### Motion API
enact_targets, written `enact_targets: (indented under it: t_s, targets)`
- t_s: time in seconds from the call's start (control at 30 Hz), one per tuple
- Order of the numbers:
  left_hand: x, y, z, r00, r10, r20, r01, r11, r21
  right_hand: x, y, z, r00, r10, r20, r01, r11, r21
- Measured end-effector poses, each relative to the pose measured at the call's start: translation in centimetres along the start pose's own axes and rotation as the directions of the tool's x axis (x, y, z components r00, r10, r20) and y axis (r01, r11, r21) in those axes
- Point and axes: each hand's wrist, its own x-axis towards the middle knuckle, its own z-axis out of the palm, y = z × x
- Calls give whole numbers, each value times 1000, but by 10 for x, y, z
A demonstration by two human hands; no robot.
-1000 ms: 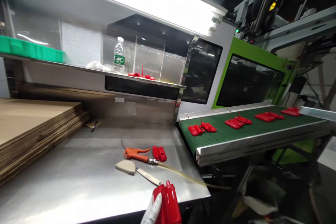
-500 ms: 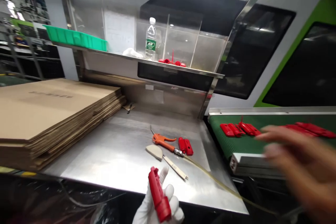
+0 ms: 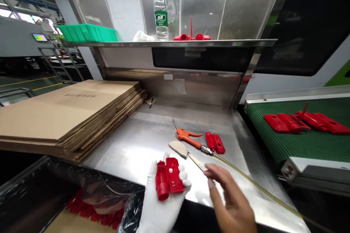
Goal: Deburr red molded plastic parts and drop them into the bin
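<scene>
Cradling a red plastic hinge part (image 3: 168, 180) in our white-gloved left hand (image 3: 158, 200), fingers curled up round its edge, over the front of the steel bench (image 3: 142, 145); bare right hand (image 3: 229, 200) open, fingers loosely spread, just beside a flat blade (image 3: 195, 161), pinching nothing; orange air blow gun (image 3: 187, 136) and second red part (image 3: 215, 142) lie near.

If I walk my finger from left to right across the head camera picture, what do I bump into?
Flattened cardboard stack → white-gloved left hand with red plastic part → orange air blow gun → red hinge → green conveyor belt
</scene>
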Motion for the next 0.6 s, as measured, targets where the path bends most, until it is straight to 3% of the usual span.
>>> enact_targets:
  t_s: [0.07, 0.13, 0.2, 0.3, 0.43, 0.5, 0.6]
  targets:
    - [4, -3, -1, 998, -18, 63, 28, 988, -155, 17, 13, -10, 999, 37, 8, -34, 968, -248]
    - [6, -6, -1, 994, -23, 106, 47, 972, -228, 36, 23, -7, 990, 86, 116, -25, 893, -449]
    - [8, -8, 1, 995, -18, 100, 38, 979, -200, 55, 29, 6, 964, 161, 210, -19, 832, -554]
    - [8, -8, 9, 998, 38, 43, -36, 998, -54, 75, 36, 29, 935, 246, 254, -30, 772, -635]
    - [3, -1, 12, 990, 136, 24, -138, 986, 99, 73, 43, 27, 912, 281, 298, -48, 795, -605]
    - [2, 5, 10, 990, 139, 24, -141, 982, 124, 62, 44, 10, 896, 298, 331, -84, 844, -530]
    - [1, 14, 9, 982, 176, -62, -162, 969, 189, 47, 41, -21, 841, 342, 419, -197, 915, -353]
